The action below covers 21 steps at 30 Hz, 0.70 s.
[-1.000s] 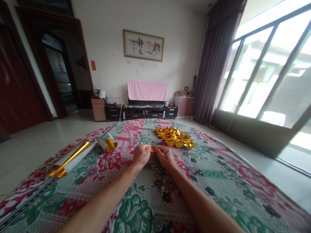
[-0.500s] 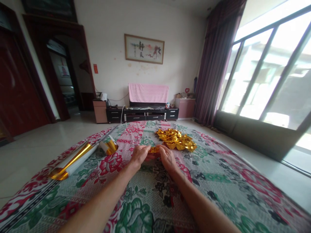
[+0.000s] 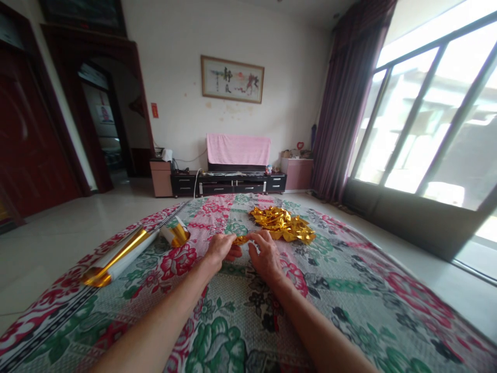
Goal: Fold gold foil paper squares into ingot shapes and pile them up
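A small piece of gold foil [image 3: 240, 240] is held between my two hands, above a flowered cloth [image 3: 217, 342]. My left hand [image 3: 223, 248] pinches its left end between thumb and fingers. At the other end, the curled fingertips of my right hand [image 3: 266, 254] touch the foil, with the thumb apart below. A heap of folded gold foil pieces [image 3: 285, 224] lies just beyond my right hand. Left of my hands, a long gold and white roll [image 3: 120, 256] rests on the cloth, beside a shorter curled gold and white sheet [image 3: 176, 234].
Beyond the cloth stands a low black cabinet [image 3: 248, 185] with a pink towel [image 3: 238, 149] over an object on it. A purple curtain [image 3: 337, 109] and large windows are on the right. A dark red door [image 3: 34, 129] is at the left.
My hands have moved slightly apart, the left one a little to the left. The right thumb has come away from the foil, and more of the small piece's twisted shape shows.
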Available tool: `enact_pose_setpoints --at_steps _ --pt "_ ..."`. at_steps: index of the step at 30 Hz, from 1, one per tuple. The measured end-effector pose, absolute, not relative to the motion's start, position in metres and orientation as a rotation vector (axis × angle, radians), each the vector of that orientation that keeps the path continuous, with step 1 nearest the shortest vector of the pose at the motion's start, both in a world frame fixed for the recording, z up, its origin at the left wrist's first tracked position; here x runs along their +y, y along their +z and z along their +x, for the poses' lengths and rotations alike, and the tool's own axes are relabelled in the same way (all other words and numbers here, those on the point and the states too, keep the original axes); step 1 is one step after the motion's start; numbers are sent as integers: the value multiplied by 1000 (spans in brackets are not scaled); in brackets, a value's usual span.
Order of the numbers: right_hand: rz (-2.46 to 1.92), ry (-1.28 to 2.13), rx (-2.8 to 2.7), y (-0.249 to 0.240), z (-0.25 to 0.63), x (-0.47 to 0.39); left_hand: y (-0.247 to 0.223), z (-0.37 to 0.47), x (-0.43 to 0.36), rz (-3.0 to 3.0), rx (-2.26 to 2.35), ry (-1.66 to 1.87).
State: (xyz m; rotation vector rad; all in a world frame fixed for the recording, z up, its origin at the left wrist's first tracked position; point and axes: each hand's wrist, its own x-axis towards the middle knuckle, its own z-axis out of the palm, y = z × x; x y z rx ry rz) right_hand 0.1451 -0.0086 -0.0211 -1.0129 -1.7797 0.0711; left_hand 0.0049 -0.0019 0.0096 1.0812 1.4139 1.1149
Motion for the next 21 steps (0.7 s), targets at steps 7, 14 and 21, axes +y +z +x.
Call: enact_pose_setpoints --at_steps 7,14,21 --pt "-1073 49 -1801 -24 145 -6 11 4 -2 1139 1491 1047" --pt "-1080 104 -1709 -23 144 -4 1 0 4 1287 1550 1080" --pt "-1204 158 -1672 -25 154 4 -12 -2 6 1601 1612 1125"
